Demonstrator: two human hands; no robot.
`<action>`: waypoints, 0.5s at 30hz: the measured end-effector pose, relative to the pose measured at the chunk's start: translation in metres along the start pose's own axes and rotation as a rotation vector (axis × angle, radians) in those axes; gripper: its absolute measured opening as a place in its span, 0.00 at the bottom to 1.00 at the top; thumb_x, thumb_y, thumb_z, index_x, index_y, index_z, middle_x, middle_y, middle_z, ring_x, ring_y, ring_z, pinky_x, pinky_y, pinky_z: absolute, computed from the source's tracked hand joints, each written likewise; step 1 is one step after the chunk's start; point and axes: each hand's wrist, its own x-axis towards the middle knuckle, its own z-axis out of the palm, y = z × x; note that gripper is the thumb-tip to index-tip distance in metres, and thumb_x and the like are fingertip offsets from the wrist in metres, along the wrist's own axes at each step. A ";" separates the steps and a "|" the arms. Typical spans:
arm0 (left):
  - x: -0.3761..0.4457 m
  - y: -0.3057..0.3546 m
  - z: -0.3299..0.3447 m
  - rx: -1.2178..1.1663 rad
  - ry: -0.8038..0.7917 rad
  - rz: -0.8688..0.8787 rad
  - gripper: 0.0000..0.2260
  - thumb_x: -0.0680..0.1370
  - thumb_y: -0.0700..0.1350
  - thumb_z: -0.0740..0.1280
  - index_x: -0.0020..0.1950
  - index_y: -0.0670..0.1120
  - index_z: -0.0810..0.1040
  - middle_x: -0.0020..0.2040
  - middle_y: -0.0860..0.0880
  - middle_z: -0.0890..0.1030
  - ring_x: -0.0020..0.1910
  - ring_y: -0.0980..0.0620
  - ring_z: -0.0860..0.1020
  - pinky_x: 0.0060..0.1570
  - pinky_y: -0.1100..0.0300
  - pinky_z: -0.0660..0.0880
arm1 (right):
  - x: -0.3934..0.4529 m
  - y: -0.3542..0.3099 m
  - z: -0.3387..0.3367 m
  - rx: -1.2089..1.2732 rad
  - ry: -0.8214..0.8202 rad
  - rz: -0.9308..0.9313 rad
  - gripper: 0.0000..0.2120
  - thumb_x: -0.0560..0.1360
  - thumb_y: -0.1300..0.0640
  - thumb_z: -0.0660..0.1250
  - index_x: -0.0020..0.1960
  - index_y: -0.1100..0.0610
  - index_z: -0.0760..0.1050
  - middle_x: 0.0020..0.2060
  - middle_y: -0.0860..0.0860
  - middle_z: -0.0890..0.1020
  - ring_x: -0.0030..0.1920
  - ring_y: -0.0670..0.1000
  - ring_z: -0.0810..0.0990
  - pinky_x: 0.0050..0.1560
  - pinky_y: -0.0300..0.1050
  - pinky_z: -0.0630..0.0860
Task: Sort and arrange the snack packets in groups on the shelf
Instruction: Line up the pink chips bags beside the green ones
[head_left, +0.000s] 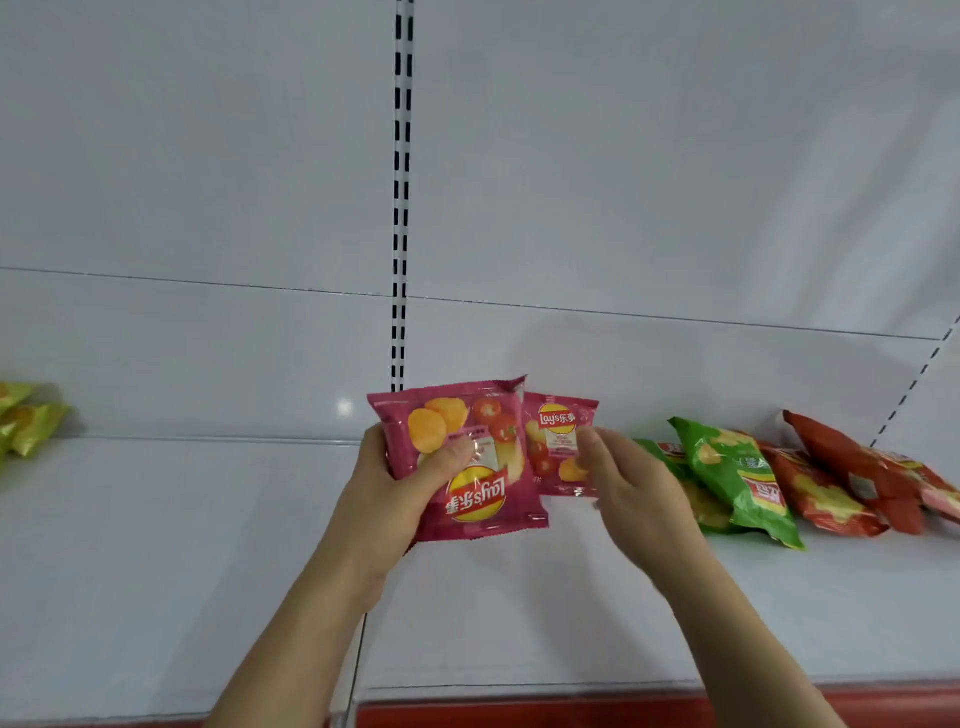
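Observation:
My left hand (400, 483) grips a pink tomato-flavour chip packet (467, 467), held upside down above the white shelf (156, 571), thumb across its front. Just behind it to the right stands a second, smaller-looking pink packet (558, 441), upright against the back panel. My right hand (623, 483) reaches to that packet with fingers loosely extended at its right edge; a firm hold is not clear. Further right lies a mixed row: green packets (737, 478) overlapping red packets (831, 493).
Yellow-green packets (26, 415) lie at the shelf's far left edge. A slotted upright (401, 208) runs down the white back panel at centre. The shelf's red front strip (519, 714) runs along the bottom.

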 end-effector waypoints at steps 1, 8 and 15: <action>0.000 -0.001 -0.001 0.009 0.018 0.005 0.35 0.63 0.59 0.83 0.66 0.55 0.75 0.56 0.54 0.86 0.51 0.51 0.87 0.53 0.48 0.84 | 0.013 0.004 -0.001 -0.120 0.045 0.069 0.33 0.77 0.31 0.56 0.71 0.53 0.71 0.59 0.48 0.82 0.60 0.52 0.79 0.59 0.49 0.74; -0.004 -0.001 -0.002 -0.035 0.110 -0.016 0.39 0.59 0.62 0.83 0.66 0.56 0.74 0.57 0.53 0.86 0.51 0.51 0.87 0.52 0.47 0.84 | 0.069 0.022 0.024 -0.278 -0.085 0.241 0.29 0.73 0.33 0.67 0.54 0.56 0.63 0.49 0.54 0.78 0.50 0.58 0.78 0.48 0.49 0.74; -0.019 0.011 -0.019 -0.154 0.098 -0.022 0.28 0.68 0.57 0.79 0.65 0.53 0.79 0.56 0.48 0.87 0.52 0.49 0.87 0.46 0.51 0.84 | 0.049 0.014 0.022 0.102 -0.052 0.109 0.19 0.70 0.44 0.77 0.55 0.48 0.74 0.45 0.44 0.83 0.44 0.46 0.83 0.48 0.52 0.82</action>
